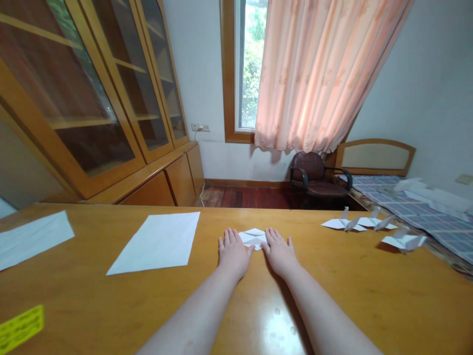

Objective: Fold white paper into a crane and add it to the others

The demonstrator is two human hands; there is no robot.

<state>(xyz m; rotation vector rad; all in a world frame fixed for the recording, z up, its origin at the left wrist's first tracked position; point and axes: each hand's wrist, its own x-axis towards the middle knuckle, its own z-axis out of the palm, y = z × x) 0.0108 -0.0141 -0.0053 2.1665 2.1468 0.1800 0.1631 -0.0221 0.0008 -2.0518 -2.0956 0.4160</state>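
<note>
Paper [254, 240], folded, lies near the tabletop's [254, 305] far edge; left hand [235, 254] and right hand [280, 252], spread flat, touch its sides. Pressing seems underway; even creasing is called for next.

Head camera: looked forward and down across the table [92, 310] from its near side.
Left hand [234, 255] and right hand [280, 254]: showed fairly near, below the view's centre.
Window [253, 69]: stood far ahead, near the top edge.
</note>
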